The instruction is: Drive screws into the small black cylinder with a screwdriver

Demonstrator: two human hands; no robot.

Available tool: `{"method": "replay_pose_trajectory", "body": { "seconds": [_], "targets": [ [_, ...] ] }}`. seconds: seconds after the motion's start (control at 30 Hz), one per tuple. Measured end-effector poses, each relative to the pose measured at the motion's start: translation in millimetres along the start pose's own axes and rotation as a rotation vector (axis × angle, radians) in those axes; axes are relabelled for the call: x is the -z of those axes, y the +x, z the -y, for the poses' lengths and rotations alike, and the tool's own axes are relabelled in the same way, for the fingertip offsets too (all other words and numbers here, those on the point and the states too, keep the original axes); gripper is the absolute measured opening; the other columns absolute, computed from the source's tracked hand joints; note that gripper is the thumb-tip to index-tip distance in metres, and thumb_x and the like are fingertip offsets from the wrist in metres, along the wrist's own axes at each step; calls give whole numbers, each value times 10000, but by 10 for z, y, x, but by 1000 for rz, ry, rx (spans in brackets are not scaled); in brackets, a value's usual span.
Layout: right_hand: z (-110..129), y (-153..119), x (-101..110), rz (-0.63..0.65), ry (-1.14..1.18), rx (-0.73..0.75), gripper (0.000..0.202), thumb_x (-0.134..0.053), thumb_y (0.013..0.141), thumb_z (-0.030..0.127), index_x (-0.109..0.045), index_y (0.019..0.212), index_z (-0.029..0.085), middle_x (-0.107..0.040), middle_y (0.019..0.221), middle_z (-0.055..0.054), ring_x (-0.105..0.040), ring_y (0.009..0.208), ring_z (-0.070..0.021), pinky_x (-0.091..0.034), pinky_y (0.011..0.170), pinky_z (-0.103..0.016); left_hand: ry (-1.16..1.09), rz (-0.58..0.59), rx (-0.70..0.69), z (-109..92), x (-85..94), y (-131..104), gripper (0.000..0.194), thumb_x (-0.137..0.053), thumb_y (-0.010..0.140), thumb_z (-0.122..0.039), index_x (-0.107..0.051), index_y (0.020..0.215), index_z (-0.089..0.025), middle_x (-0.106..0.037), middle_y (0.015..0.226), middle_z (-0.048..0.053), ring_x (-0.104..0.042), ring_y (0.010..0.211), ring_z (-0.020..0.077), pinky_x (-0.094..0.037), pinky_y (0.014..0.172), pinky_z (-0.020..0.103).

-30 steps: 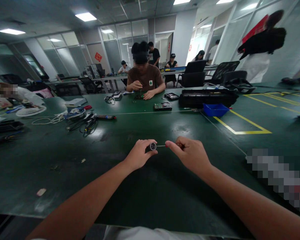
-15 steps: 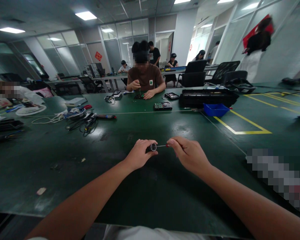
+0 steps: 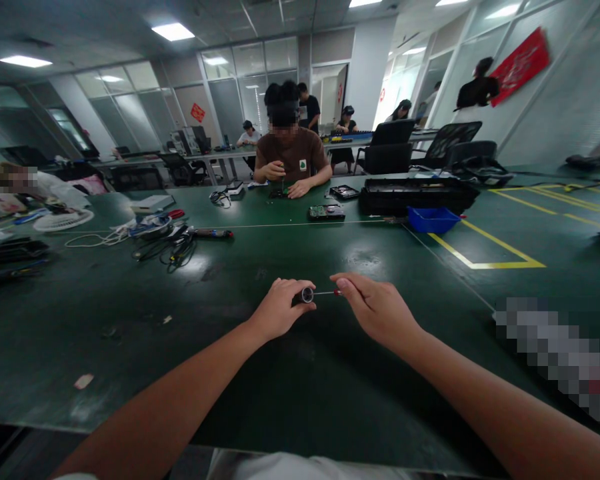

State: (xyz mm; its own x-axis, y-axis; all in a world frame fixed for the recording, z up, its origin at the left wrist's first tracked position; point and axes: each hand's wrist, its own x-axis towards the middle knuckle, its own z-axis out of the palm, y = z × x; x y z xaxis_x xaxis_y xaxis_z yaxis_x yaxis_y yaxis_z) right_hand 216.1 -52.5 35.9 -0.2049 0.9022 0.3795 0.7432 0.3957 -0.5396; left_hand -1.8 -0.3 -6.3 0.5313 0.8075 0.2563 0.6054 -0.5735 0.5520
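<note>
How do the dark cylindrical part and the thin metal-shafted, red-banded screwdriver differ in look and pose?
The cylindrical part is thick and pale-rimmed; the screwdriver shows a slender shaft. The part's rimmed end faces the camera; the screwdriver's shaft lies sideways, toward the part. Both are held: left hand, right hand respectively.

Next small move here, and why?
Probably a small turn of the screwdriver with the right hand: its shaft appears to meet the side of the dark cylinder, which the left hand grips, and the right fingers are at the handle.
</note>
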Motion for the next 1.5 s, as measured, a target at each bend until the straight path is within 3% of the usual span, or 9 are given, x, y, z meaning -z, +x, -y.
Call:
{"method": "replay_pose_trajectory", "body": {
  "seconds": [0.13, 0.23, 0.37, 0.57, 0.7, 0.77, 1.0, 1.13, 1.5],
  "targets": [
    [10, 7, -4, 29, 22, -16, 347, -441, 993, 334, -605, 1274, 215, -737, 804, -24, -636, 589, -168, -466, 582, -306, 12, 21, -20, -1, 1, 3, 321, -690, 874, -346, -619, 1177, -268, -666, 1157, 34, -563, 1081, 246, -385, 1010, 450],
    [40, -10, 1, 53, 52, 26, 406, -467, 970, 296, -506, 1363, 199, -710, 806, -33, -636, 638, -184, -479, 605, -321, 2, 17, -4, -4, 12, 1, 319, -684, 878, -336, -617, 1181, -261, -664, 1150, 37, -562, 1081, 249, -381, 1020, 459],
    [61, -20, 11, 42, 87, 49, 381, -463, 965, 285, -503, 1333, 193, -704, 880, -61, -660, 774, -214, -497, 681, -350, -9, 13, 18, -18, 24, 0, 324, -677, 881, -339, -615, 1189, -261, -664, 1136, 42, -569, 1075, 254, -392, 1008, 454],
    [35, -17, 8, 37, 98, -9, 329, -381, 1009, 335, -542, 1264, 202, -679, 759, -22, -602, 590, -177, -440, 578, -317, 3, 28, 6, -26, 12, 6, 326, -681, 880, -341, -615, 1188, -255, -663, 1163, 43, -570, 1076, 247, -400, 991, 439],
    [14, -31, -34, -20, 235, -4, 256, -477, 965, 294, -510, 1200, 198, -664, 862, -37, -634, 752, -188, -488, 692, -333, -11, 0, 30, -30, 17, 8, 326, -686, 876, -320, -617, 1188, -255, -667, 1136, 39, -571, 1072, 247, -385, 1012, 446],
    [-19, -13, -75, -59, 367, -60, 194, -530, 942, 324, -545, 1096, 206, -662, 912, -46, -640, 823, -193, -505, 751, -348, -16, -3, 31, -50, 30, 6, 325, -691, 873, -314, -618, 1183, -250, -669, 1135, 38, -572, 1064, 246, -391, 998, 436],
    [-239, 140, -194, -182, 992, -472, 257, -562, 900, 457, -576, 875, 201, -600, 745, -29, -594, 643, -171, -561, 694, -380, -25, 72, -83, -88, 78, 5, 354, -698, 871, -326, -608, 1210, -278, -674, 1140, 17, -573, 1086, 233, -349, 1035, 426],
    [-258, 125, -207, -242, 897, -373, 269, -574, 900, 474, -598, 918, 207, -615, 789, -25, -614, 719, -178, -556, 724, -368, -14, 56, -59, -60, 72, 10, 378, -697, 871, -329, -603, 1233, -272, -673, 1150, 24, -571, 1064, 234, -385, 978, 408],
    [-89, 30, -102, -154, 486, -181, 284, -517, 958, 444, -640, 973, 188, -700, 811, -41, -672, 758, -186, -520, 718, -338, -32, 49, 11, -77, 63, 5, 432, -704, 860, -363, -597, 1265, -260, -667, 1194, 32, -570, 1077, 248, -402, 968, 402]
  ]
}}
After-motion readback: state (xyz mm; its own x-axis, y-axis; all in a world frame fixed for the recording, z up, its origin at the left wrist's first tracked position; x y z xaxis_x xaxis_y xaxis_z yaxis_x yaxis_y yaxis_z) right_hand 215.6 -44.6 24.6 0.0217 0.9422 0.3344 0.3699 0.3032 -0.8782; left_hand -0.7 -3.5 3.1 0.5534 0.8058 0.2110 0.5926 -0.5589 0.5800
